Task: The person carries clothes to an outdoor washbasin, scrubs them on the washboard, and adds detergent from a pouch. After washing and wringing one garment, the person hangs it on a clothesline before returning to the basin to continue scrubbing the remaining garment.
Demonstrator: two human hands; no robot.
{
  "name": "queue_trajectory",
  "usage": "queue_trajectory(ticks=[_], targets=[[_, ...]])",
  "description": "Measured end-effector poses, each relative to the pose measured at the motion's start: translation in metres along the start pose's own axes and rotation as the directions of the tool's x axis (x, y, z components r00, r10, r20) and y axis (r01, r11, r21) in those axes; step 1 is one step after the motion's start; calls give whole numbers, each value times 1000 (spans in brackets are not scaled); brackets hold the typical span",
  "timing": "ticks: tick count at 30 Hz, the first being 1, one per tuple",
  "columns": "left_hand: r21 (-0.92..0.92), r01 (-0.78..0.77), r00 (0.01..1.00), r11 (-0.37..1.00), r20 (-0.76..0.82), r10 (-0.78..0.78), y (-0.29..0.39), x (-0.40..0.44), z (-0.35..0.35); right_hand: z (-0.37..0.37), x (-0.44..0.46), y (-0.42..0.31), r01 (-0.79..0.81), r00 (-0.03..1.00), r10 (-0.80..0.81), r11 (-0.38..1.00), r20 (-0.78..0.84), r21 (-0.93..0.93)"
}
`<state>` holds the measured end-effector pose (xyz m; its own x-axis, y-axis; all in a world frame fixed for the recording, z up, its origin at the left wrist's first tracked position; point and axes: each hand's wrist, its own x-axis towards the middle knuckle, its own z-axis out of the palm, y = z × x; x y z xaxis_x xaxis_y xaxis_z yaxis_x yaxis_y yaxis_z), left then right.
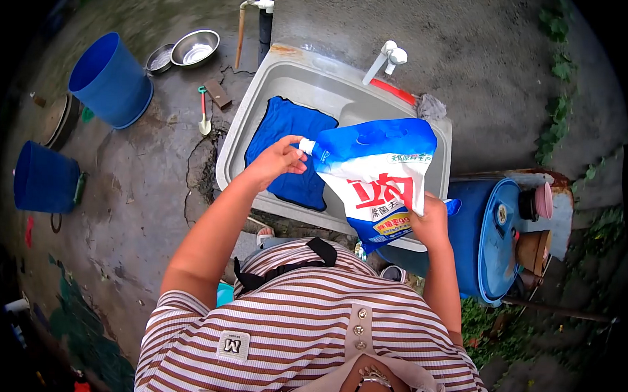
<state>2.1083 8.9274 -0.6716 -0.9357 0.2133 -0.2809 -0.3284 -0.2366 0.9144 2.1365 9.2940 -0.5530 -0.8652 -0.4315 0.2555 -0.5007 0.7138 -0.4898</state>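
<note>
A blue and white detergent pouch [382,173] with red lettering is tilted over the sink [231,154], its white cap [307,146] pointing left. My left hand [281,160] is at the cap, with thumb and fingers closed around it. The lower right part of the pouch is gripped by my right hand [429,219], its fingers partly hidden by the pouch. Beneath the pouch, a blue cloth [284,138] with a dark edge lies spread in the sink basin, partly covered by my left hand and forearm.
White taps [392,55] rise behind the sink. A blue barrel [495,238] lies at the right. Blue buckets [113,85] stand at the left, near a metal bowl [195,48] and a toy shovel [204,113] on the ground.
</note>
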Motion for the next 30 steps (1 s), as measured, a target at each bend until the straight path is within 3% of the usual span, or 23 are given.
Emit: queue_trajectory(ticks=[5, 7, 10, 12, 14, 16, 18, 20, 22, 23, 26, 28, 30], targets=[[-32, 94, 996, 995, 13, -94, -4, 10, -9, -4, 3, 0, -8, 1000, 9, 1000, 20, -24], [-48, 146, 989, 988, 19, -145, 0, 10, -5, -9, 4, 1, -35, 994, 38, 999, 107, -31], [-121, 225, 969, 967, -81, -235, -7, 12, -3, -9, 6, 1, -29, 993, 36, 998, 114, -59], [-388, 300, 951, 872, 45, -307, -38, 23, -30, -5, 6, -2, -32, 996, 36, 998, 77, -60], [-376, 312, 940, 872, -12, -341, -48, 21, -29, -3, 7, -3, -32, 999, 35, 998, 40, -59], [-183, 328, 925, 927, -139, -355, -44, 5, -1, -1, 9, -4, -58, 996, 65, 992, 62, -111], [-152, 233, 972, 960, 61, -227, -48, -6, 15, -3, 17, -12, -37, 993, 54, 987, 103, -155], [-271, 247, 966, 930, 139, -216, -58, -8, 39, -2, 26, -18, -14, 988, 44, 980, 149, -197], [-370, 298, 950, 880, 208, -234, -64, -3, 60, 0, 33, -20, -11, 972, 67, 971, 227, -240], [-382, 395, 905, 835, 319, -282, -64, 2, 64, 0, 36, -21, -5, 971, 63, 971, 232, -241], [-509, 404, 905, 760, 342, -252, -82, 12, 77, 2, 42, -25, -43, 965, 101, 971, 241, -236], [-532, 349, 931, 771, 287, -224, -81, 10, 83, 6, 44, -26, -50, 965, 112, 966, 238, -252], [-558, 161, 983, 814, 14, -185, -87, 11, 84, 10, 45, -26, -47, 960, 114, 966, 255, -254]])
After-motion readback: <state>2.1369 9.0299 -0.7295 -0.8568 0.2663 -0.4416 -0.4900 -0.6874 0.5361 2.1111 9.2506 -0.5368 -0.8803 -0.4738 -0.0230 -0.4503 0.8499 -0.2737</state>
